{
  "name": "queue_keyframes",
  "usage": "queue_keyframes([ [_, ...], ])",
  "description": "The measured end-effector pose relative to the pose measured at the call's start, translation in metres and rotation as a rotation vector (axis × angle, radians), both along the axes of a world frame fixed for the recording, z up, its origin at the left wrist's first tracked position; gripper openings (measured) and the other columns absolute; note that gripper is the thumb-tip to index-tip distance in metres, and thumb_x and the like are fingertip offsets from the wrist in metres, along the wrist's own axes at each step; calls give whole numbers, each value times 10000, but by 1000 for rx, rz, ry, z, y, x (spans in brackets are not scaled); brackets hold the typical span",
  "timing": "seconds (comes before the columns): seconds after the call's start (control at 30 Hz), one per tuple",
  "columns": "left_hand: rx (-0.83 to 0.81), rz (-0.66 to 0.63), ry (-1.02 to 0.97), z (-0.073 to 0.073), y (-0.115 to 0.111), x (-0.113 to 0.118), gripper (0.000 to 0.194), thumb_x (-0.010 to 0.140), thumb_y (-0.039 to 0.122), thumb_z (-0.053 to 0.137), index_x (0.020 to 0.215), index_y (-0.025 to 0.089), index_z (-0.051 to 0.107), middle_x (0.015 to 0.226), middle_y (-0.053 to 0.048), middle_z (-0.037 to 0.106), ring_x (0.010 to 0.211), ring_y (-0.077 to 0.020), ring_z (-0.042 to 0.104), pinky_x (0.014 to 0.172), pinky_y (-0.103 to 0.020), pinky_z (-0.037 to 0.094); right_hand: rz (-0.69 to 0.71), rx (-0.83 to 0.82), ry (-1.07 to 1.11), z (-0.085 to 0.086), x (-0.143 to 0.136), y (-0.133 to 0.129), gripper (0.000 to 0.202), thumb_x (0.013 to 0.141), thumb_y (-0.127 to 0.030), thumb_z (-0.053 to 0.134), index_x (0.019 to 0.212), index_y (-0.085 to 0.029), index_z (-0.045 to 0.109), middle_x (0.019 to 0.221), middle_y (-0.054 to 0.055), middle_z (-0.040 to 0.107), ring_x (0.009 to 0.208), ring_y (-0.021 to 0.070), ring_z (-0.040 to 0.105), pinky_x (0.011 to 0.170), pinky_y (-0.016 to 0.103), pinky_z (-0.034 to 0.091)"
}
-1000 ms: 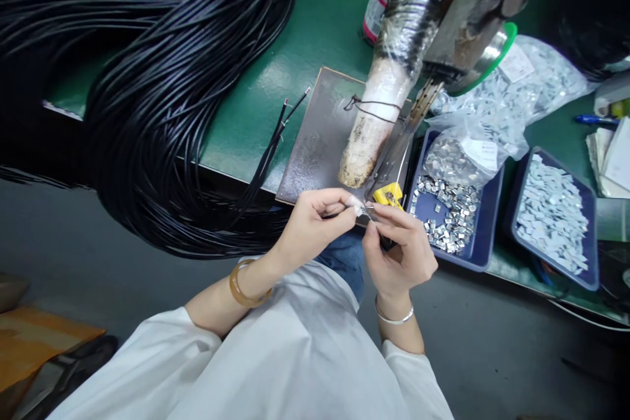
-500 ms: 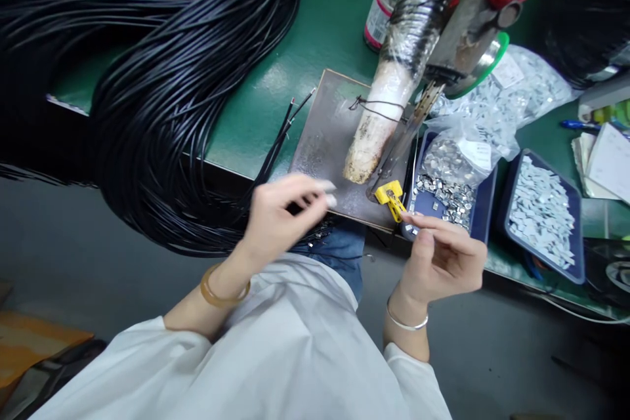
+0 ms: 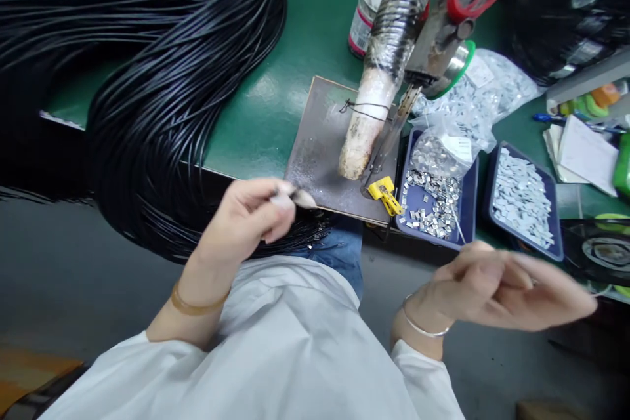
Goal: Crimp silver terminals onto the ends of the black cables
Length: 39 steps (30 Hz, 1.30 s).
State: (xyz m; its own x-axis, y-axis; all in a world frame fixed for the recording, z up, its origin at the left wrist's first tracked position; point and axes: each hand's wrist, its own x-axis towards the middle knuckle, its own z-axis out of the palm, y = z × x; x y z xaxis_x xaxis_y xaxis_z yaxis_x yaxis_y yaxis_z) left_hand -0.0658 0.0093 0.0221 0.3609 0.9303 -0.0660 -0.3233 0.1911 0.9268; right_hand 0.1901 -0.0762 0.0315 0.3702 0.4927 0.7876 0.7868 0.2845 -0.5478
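- Left hand (image 3: pixel 251 218), centre: pinched, on what I cannot tell; steady it.
- Right hand (image 3: pixel 506 289), lower right, pinches thin stick (image 3: pixel 460 227); keep clear of metal bits (image 3: pixel 437 226).

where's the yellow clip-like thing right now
In the head view, the yellow clip-like thing lies right of centre, at the lower right corner of the dark flat board, beside the blue plastic tray of shiny metal pieces.
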Motion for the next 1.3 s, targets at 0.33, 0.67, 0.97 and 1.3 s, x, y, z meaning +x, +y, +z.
queue_keyframes([
  [0.33, 11, -166, 15, -20, -35, 68, 115, 742, 214, 793, 833, 151, 826, 752, -71, 767, 626, -120, 636, 576, -209, 497, -116, -814, -187, -24, 73, 36, 175, 854, -352, 619, 753, -210, 609, 707, -3, 633, 636, 149, 585, 657, 310, 448],
  [0.67, -289, -62, -131, -43, -31, 56, 351, 820, 404, 749, 632, 120, 666, 467, 65, 373, 427, -35, 273, 435, -214, 165, -133, -835, -407, -25, 73, 50, 110, 805, -184, 557, 715, -228, 511, 700, -13, 570, 666, 158, 531, 643, 314, 344],
  [0.97, -173, -48, -31, -35, -27, 60, 259, 848, 372, 736, 823, 114, 727, 501, 70, 411, 445, -34, 311, 424, -189, 195, 62, -241, 167, -21, -6, 20, 107, 806, -171, 748, 792, -201, 647, 852, 9, 703, 750, 171, 727, 634, 293, 584],
  [1.3, 153, 85, 133, -28, -22, 74, 86, 803, 201, 757, 831, 127, 789, 797, -67, 779, 688, -123, 680, 626, -199, 525, 450, -457, 435, -35, -34, 23, 55, 885, -193, 702, 877, -238, 734, 946, 22, 731, 873, 131, 717, 694, 241, 615],
])
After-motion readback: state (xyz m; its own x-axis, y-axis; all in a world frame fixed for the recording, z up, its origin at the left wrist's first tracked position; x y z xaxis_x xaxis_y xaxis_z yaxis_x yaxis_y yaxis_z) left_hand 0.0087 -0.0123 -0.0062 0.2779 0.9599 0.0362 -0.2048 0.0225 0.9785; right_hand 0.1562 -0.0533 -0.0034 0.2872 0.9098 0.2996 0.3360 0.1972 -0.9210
